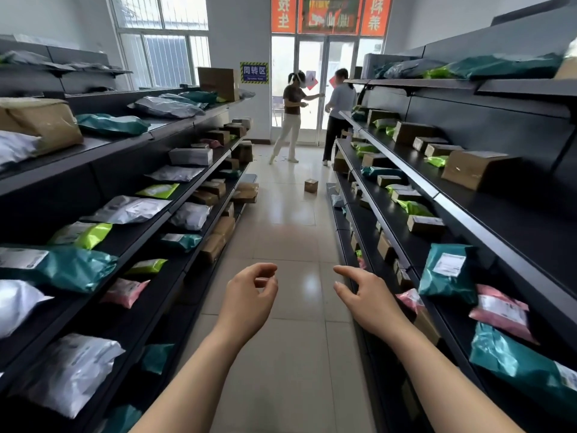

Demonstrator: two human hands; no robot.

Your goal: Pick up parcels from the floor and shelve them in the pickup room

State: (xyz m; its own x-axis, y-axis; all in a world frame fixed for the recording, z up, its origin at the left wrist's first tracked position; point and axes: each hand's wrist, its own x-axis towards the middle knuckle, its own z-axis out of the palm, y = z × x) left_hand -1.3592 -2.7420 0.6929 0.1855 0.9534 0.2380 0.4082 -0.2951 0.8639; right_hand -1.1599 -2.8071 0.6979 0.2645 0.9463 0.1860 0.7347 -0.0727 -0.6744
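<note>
Far down the aisle, a small cardboard box (pixel 311 185) sits on the floor, straight ahead, a bit to our right. Our left hand (pixel 249 295) and right hand (pixel 362 296) are empty, fingers loosely curled; the right is nearer.

The floor (pixel 290 245) is glossy pale tile, mirroring the light; the shelves (pixel 487 214) look like matt dark metal; a teal mailer (pixel 446 273) is shiny crinkled plastic; the small box (pixel 311 185) is dull brown cardboard.
</note>
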